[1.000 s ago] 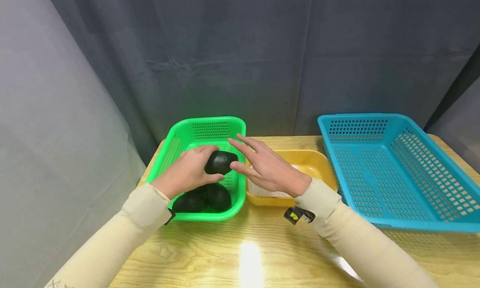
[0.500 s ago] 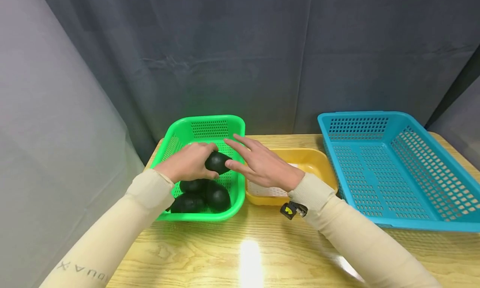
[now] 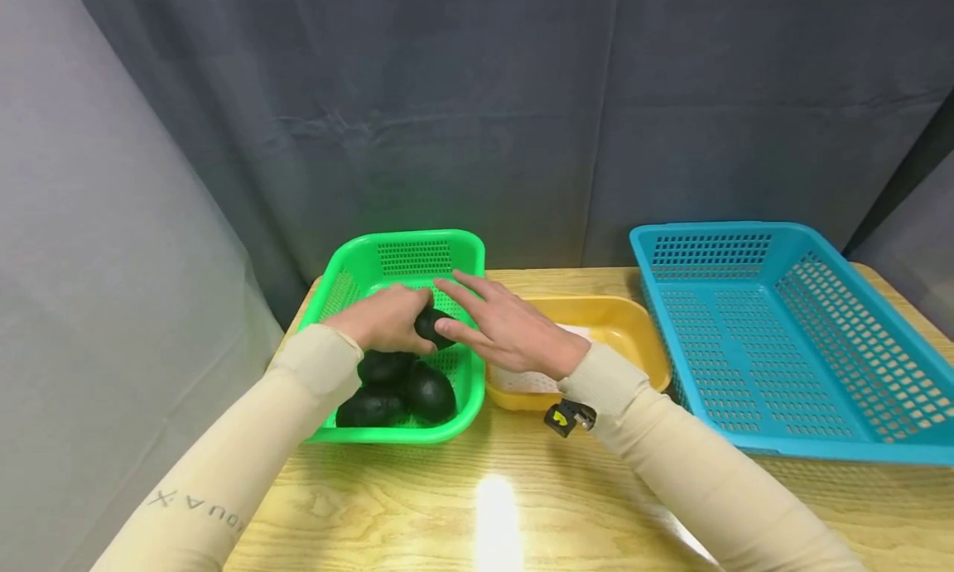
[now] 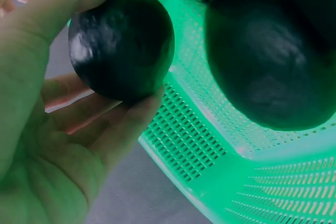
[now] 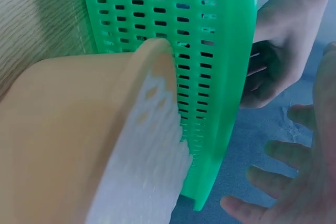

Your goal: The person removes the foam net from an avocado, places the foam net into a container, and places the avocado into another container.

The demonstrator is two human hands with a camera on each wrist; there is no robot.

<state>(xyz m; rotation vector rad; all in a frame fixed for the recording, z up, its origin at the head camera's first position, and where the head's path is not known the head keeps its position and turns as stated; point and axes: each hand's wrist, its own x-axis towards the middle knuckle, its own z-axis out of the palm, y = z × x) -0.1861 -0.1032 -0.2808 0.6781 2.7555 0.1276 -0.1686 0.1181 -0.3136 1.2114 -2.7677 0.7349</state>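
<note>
My left hand (image 3: pixel 387 317) grips a dark avocado (image 3: pixel 432 328) between thumb and fingers, inside the green basket (image 3: pixel 465 406). In the left wrist view the thumb lies on one side of this avocado (image 4: pixel 123 43) and the fingertips on the other. Several more dark avocados (image 3: pixel 431 392) lie at the near side of that basket, partly under the left hand. My right hand (image 3: pixel 510 328) hovers over the basket's right rim with fingers spread, holding nothing. Its thumb overlaps the held avocado in the head view. The right wrist view shows these spread fingers (image 5: pixel 283 182) beyond the rim.
A yellow basin (image 3: pixel 629 332) with a white foam net (image 5: pixel 144 166) in it stands right of the green basket. Further right is a large blue basket (image 3: pixel 745 340). All stand on a wooden table (image 3: pixel 387 506), with a grey curtain (image 3: pixel 477 125) behind.
The left hand has lowered the avocado further into the green basket, and more of the other avocados now show. My right hand has shifted left with its fingers still spread.
</note>
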